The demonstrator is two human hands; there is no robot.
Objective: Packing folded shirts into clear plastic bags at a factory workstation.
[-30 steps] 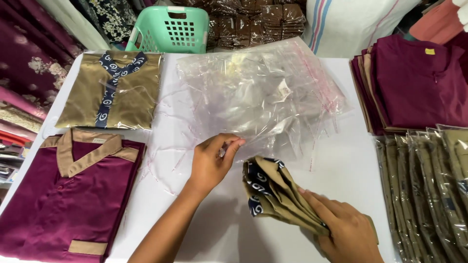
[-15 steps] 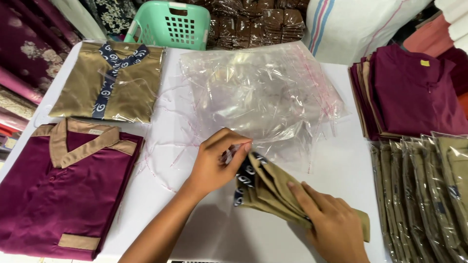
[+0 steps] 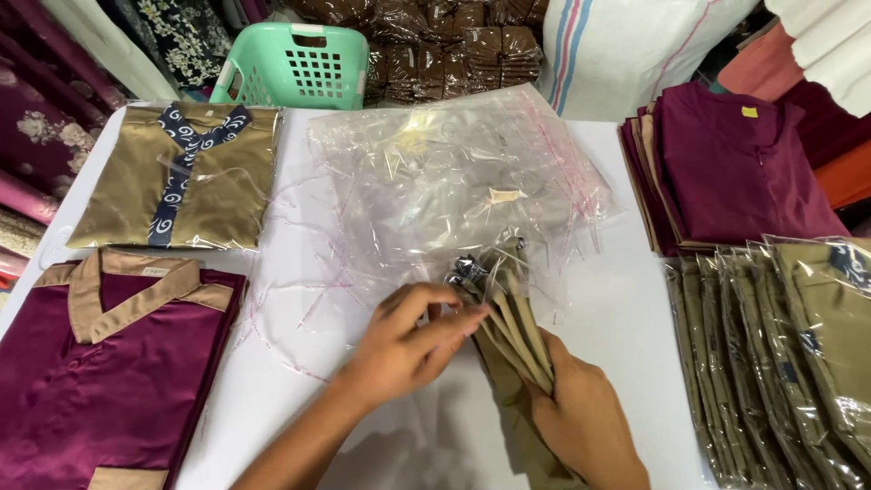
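Compared with half a second earlier, the folded tan garment (image 3: pixel 508 340) has been pushed forward, so that its patterned collar end now sits inside the mouth of a clear plastic bag (image 3: pixel 508 263); bagging is under way, with most of the cloth outside. Left of the garment lie a flat maroon tunic (image 3: pixel 91 363) with tan collar and, beyond it, a bagged tan tunic (image 3: pixel 181 177) with a dark swirl-printed placket, glossy under its film. The left hand (image 3: pixel 408 349), fingers pressed together, pinches the crinkled bag edge against the garment's soft stacked folds. Beyond the garment spreads a heap of loose, shiny bags (image 3: pixel 454 172) on the white counter (image 3: pixel 290 272). The right hand (image 3: pixel 585 422) clasps the garment's near end. Right of it stand bagged tan garments (image 3: pixel 780 354) in an overlapping row.
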